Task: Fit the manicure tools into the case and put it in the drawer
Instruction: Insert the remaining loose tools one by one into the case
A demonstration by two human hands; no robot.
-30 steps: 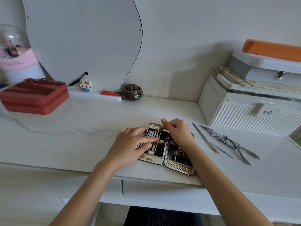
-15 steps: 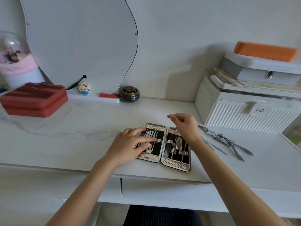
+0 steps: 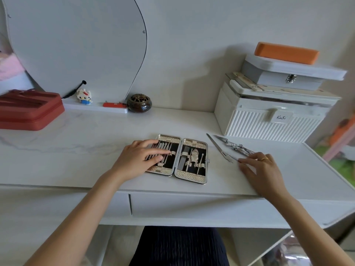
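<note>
The manicure case (image 3: 192,179) lies open flat on the white desk, with several metal tools strapped into both halves. My left hand (image 3: 137,160) rests flat on the case's left half, fingers spread over the tools. To the right of the case lie loose tools: a long nail file (image 3: 218,147) and a small heap of scissors and nippers (image 3: 235,146). My right hand (image 3: 259,169) is at the near end of these tools, its fingertips touching the thin end of the file. The closed drawer front (image 3: 192,206) runs below the desk edge.
A white ribbed box (image 3: 269,125) with a grey box and an orange block stacked on it stands at the back right. A red zip case (image 3: 28,110) sits at the left. A mirror, a small figurine and a dark round pot (image 3: 139,103) line the back.
My right hand left the case's right half and moved right to the loose tools. My left hand stayed on the case's left half.
</note>
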